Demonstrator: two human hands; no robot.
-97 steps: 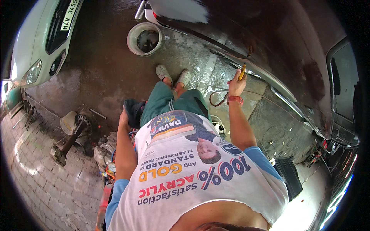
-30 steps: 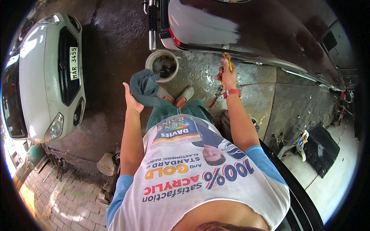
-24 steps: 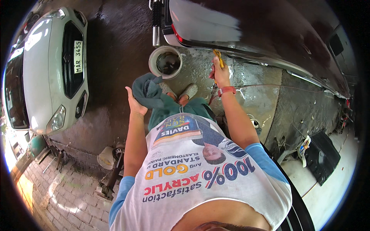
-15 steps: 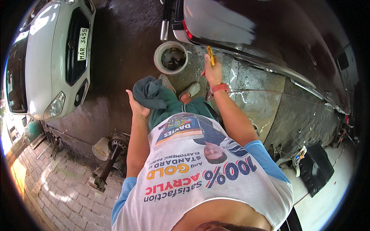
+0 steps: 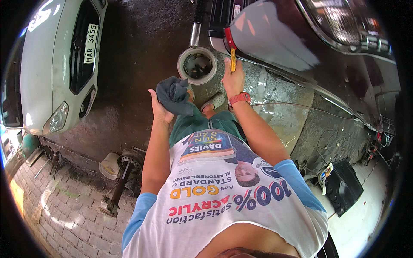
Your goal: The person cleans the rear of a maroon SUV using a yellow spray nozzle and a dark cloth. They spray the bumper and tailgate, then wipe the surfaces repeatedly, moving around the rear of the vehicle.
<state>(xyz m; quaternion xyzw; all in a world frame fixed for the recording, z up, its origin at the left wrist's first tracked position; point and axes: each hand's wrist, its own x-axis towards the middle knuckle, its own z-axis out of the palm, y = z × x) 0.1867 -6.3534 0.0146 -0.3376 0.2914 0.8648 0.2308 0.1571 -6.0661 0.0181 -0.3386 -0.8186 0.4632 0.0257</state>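
A bunched dark grey cloth [image 5: 173, 94] rests in my left hand [image 5: 161, 112], which is closed on it with the thumb sticking out; a loose end hangs over my green shorts. In my right hand [image 5: 234, 82] is a slim yellow tool [image 5: 233, 60], possibly a utility knife, pointing away from me. Its far end appears close to the red tail reflector [image 5: 230, 38] at the corner of a dark, glossy car [image 5: 279, 43]; whether it touches cannot be told. Between and beyond both hands stands a pale bucket [image 5: 216, 69] with dark liquid inside.
A pale car [image 5: 43, 64] faces in from the left. Wet, dark ground [image 5: 137, 47] lies between the cars. Behind on the left are a small off-white bucket [image 5: 109, 165] and a metal part [image 5: 114, 193] with a wheel hub. A black panel [image 5: 342, 187] lies at the right.
The yellow tool has turned straighter and moved nearer the dark car's corner. My left hand with the cloth has moved slightly right and forward. The view has shifted, showing more of the dark car.
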